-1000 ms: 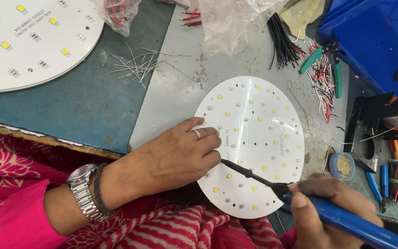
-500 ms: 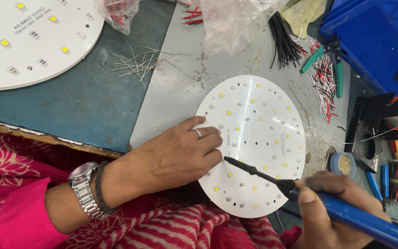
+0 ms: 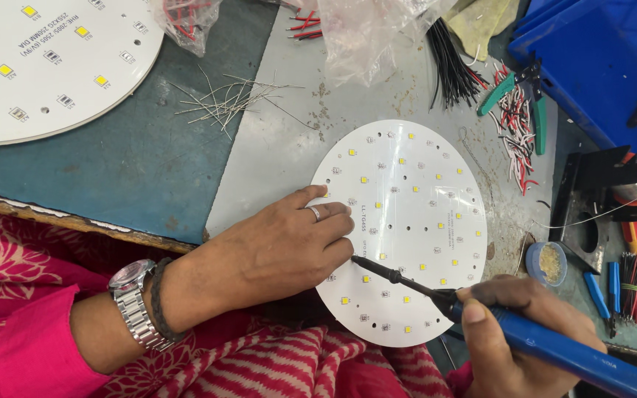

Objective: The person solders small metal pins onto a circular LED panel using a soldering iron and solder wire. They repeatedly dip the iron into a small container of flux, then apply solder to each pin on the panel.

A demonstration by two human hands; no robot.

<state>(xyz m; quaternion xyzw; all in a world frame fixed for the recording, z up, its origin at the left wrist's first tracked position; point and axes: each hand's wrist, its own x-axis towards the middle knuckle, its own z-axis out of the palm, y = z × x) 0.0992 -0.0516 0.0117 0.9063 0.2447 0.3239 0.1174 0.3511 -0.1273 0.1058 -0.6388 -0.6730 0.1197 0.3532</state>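
A round white circuit board (image 3: 414,199) dotted with small yellow chips lies on a grey metal sheet, overhanging the bench edge. My left hand (image 3: 282,247), with a ring and a wristwatch, rests on the board's left rim with its fingers curled against it. My right hand (image 3: 517,328) grips a blue-handled soldering iron (image 3: 554,354) at the lower right. The iron's dark tip (image 3: 355,259) touches the board beside my left fingertips.
A larger round board (image 3: 46,59) lies at the top left. Thin bare wires (image 3: 230,96), plastic bags, black wires (image 3: 451,66), red and white wire ends with green-handled cutters (image 3: 517,85), a blue bin (image 3: 599,59), a small blue flux pot (image 3: 547,263) and a solder stand (image 3: 613,184) surround the work.
The iron's tip has slid left across the board towards my left fingertips. My left hand has stayed put on the board's rim.
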